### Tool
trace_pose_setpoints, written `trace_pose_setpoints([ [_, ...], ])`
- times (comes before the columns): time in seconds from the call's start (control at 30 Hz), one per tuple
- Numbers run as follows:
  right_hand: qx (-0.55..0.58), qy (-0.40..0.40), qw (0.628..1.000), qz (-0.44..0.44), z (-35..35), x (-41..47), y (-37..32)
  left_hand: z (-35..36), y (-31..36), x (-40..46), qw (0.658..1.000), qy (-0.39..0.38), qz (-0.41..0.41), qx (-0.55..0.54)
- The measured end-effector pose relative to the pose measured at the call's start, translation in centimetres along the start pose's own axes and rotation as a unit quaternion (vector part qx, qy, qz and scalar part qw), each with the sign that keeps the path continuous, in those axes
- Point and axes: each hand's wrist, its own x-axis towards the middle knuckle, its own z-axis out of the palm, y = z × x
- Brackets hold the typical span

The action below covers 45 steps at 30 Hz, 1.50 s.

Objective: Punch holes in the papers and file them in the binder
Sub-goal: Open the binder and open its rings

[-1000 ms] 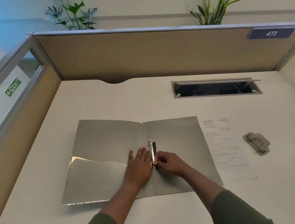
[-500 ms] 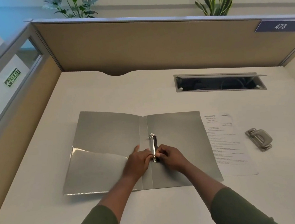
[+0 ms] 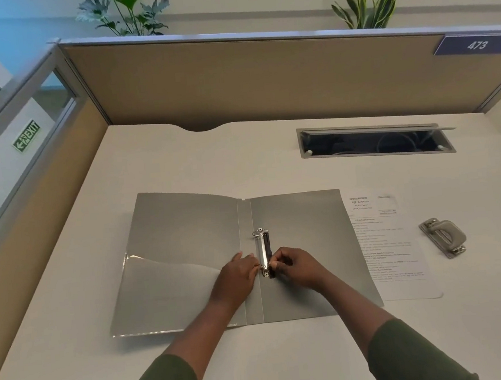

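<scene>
Where the left hand [image 3: 238, 277] lay flat a second ago, both hands now pinch the near ring [image 3: 264, 269] of the open binder [image 3: 302, 246], right hand [image 3: 295, 266] opposite; papers [image 3: 390, 247] and hole punch [image 3: 443, 236] wait unpunched on the surface [image 3: 180, 159].

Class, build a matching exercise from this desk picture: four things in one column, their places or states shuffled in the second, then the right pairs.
Things
1. binder
2. printed paper
3. hole punch
4. both hands

Places or states
A. farthest right on the desk
B. at the near ring of the metal clip
C. lying open and flat
D. partly tucked under the binder's right cover

Pairs: 1-C, 2-D, 3-A, 4-B
</scene>
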Motion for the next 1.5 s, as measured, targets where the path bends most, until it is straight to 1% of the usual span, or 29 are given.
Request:
trace_pose_setpoints([
  [0.07,0.015,0.006,1.0,0.022,0.0,0.3,-0.2,-0.1,0.3,0.2,0.998,-0.017,0.018,0.065],
  [0.13,0.025,0.042,0.997,0.057,0.2,0.8,-0.8,-0.2,0.6,0.5,0.988,-0.05,0.027,0.145],
  [0.2,-0.011,0.088,0.993,0.084,0.4,1.3,-1.8,-0.4,1.4,0.8,0.977,-0.083,0.004,0.194],
  [0.27,-0.061,0.124,0.986,0.097,0.8,1.6,-2.9,-0.5,2.2,1.0,0.973,-0.095,-0.009,0.212],
  [0.33,-0.086,0.144,0.979,0.117,1.4,1.8,-3.7,-0.9,3.2,1.3,0.97,-0.108,-0.014,0.218],
  [0.4,-0.102,0.156,0.972,0.141,2.0,2.0,-4.2,-1.3,3.8,1.6,0.969,-0.123,-0.027,0.214],
  [0.47,-0.094,0.159,0.97,0.158,2.4,2.2,-4.4,-1.4,4.0,1.8,0.968,-0.122,-0.031,0.218],
  [0.6,-0.065,0.159,0.967,0.188,2.6,2.8,-4.2,-1.9,4.3,2.1,0.973,-0.122,-0.073,0.184],
  [0.7,-0.044,0.144,0.968,0.202,2.2,2.9,-4.2,-2.4,4.2,2.1,0.976,-0.128,-0.088,0.152],
  [0.83,-0.03,0.128,0.975,0.179,1.6,2.5,-4.2,-2.5,3.9,2.2,0.978,-0.135,-0.108,0.113],
  [0.93,-0.012,0.135,0.979,0.15,1.3,2.3,-4.0,-2.5,3.7,2.3,0.98,-0.133,-0.114,0.095],
  [1.03,0.038,0.132,0.981,0.139,1.3,2.4,-3.5,-2.7,3.7,2.2,0.981,-0.129,-0.125,0.069],
  [1.13,0.125,0.118,0.974,0.146,1.4,2.5,-2.8,-2.8,3.8,2.1,0.981,-0.13,-0.131,0.059],
  [1.2,0.15,0.115,0.972,0.14,1.6,2.5,-2.4,-3.1,4.0,2.2,0.98,-0.135,-0.139,0.049],
  [1.37,0.189,0.107,0.97,0.112,1.7,1.8,-2.4,-3.7,4.2,2.7,0.973,-0.144,-0.177,-0.023],
  [1.5,0.183,0.116,0.971,0.101,2.0,1.8,-2.4,-4.3,4.5,3.3,0.968,-0.126,-0.203,-0.073],
])
